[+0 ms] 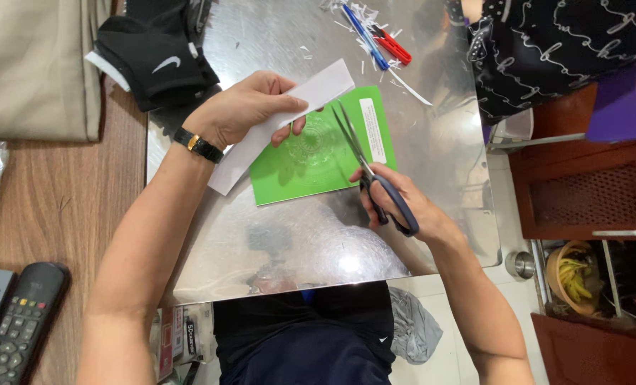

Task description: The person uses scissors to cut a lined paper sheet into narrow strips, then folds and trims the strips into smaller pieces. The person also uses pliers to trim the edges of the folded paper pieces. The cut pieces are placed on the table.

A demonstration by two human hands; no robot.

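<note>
My left hand [250, 107] grips a long white paper strip [325, 85] and holds it slanted above a green card [311, 160] that lies on the shiny metal table [296, 242]. A black watch sits on that wrist. My right hand [403, 203] holds dark-handled scissors [364, 160] with the blades parted and pointing up toward the strip's lower edge. The blades lie over the green card, next to a white label on it.
A blue pen [364, 36], a red pen [393, 44] and paper scraps lie at the table's far edge. Black cloth [157, 60] sits at the far left corner. Two remote controls [18, 314] rest on the wooden surface at left. Wooden cabinets stand at right.
</note>
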